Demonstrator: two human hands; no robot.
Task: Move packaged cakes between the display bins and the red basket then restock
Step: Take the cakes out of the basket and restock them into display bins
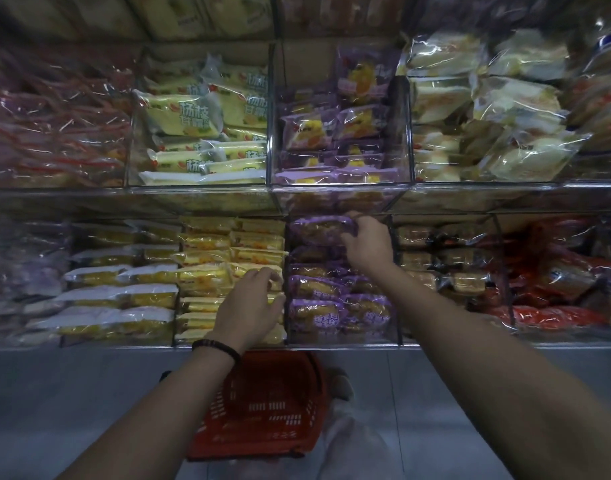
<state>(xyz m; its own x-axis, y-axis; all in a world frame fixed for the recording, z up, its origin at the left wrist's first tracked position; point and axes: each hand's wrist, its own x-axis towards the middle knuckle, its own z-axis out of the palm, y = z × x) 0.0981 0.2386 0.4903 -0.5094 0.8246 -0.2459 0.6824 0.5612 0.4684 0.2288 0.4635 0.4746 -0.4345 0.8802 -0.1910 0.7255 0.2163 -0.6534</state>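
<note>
- The right hand (368, 242) reaches into the purple bin (342, 345) on the lower shelf.
- Its fingers curl round one purple cake (323, 230) and grasp the right end of the pack.
- The grasped cake sits at the rear of this bin, raised above the other purple packs (332, 306), just under the front edge of the upper shelf.
- The remaining purple packs lie stacked in rows from the rear of the bin to its front wall.
- The left hand (248, 306) lies palm down over the yellow cakes (207, 275) in the next bin to the left, at that bin's right edge.
- Its fingers are loosely bent and released; no pack is seen in its grasp. Contact with the packs below cannot be told.
- A dark wristband (217, 346) circles the left wrist.
- The red basket (262, 407) stands on the grey floor (89, 393) below the front edge of the lower shelf, between the two forearms. The left forearm covers part of it.
- The upper shelf carries a bin of yellow-green packs (200, 123) and, to its right, a bin of purple packs (332, 133).
</note>
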